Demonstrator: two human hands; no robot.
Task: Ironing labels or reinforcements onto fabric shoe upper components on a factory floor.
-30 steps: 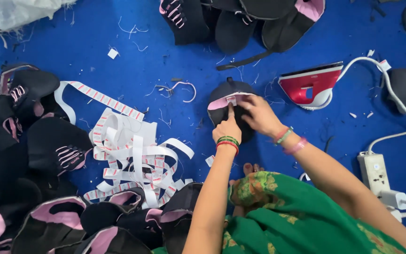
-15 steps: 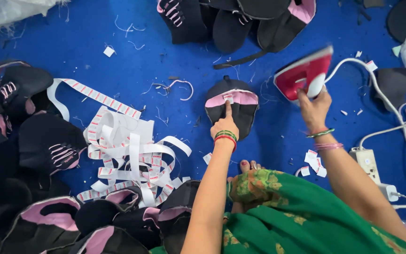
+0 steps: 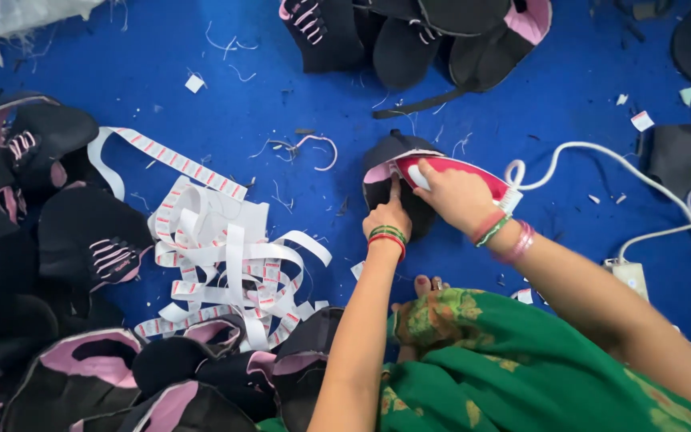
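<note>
A black shoe upper with a pink edge (image 3: 385, 164) lies on the blue surface in the middle. My left hand (image 3: 388, 214) presses a finger down on its near edge. My right hand (image 3: 456, 195) grips the handle of a red and white clothes iron (image 3: 473, 174), which rests on top of the shoe upper. The iron's white cord (image 3: 601, 160) runs off to the right. Both wrists carry coloured bangles.
A tangle of white label tape with red marks (image 3: 225, 256) lies to the left. Piles of black and pink shoe uppers sit at the left (image 3: 65, 232), the bottom (image 3: 161, 376) and the top (image 3: 417, 32). A white power strip (image 3: 632, 276) is at right. Thread scraps litter the cloth.
My right hand left the shoe upper, reached right, picked up the iron and brought it onto the upper. My left hand stayed pressed on the upper.
</note>
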